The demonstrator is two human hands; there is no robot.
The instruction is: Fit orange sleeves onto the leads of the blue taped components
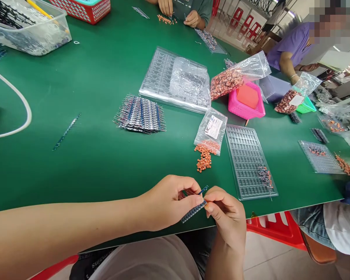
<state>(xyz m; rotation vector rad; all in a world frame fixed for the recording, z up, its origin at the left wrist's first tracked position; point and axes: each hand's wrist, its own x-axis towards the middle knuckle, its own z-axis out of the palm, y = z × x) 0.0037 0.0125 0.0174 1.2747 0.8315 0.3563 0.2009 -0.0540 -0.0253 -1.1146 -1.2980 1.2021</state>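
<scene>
My left hand [173,202] is closed around a dark blue strip of small parts [194,211], thin wire leads showing between thumb and fingers. At the strip's right end, the thumb and forefinger of my right hand [226,210] pinch a small orange piece, mostly hidden by the fingertips. Beyond my hands, loose orange rings [203,161] spill from a labelled clear plastic bag [212,130]. To the right lies a clear ribbed tray [245,155] with several wire-leaded, orange-tipped parts [265,177] on it. A stack of similar strips [141,114] lies farther left.
A single strip [66,132] and a white cable [27,109] lie to the left. Farther back are a clear bin [46,39], a large clear tray [156,72], a bag of copper-coloured rings [227,81] and a pink basket [246,107]. Other people sit around the green table [105,167].
</scene>
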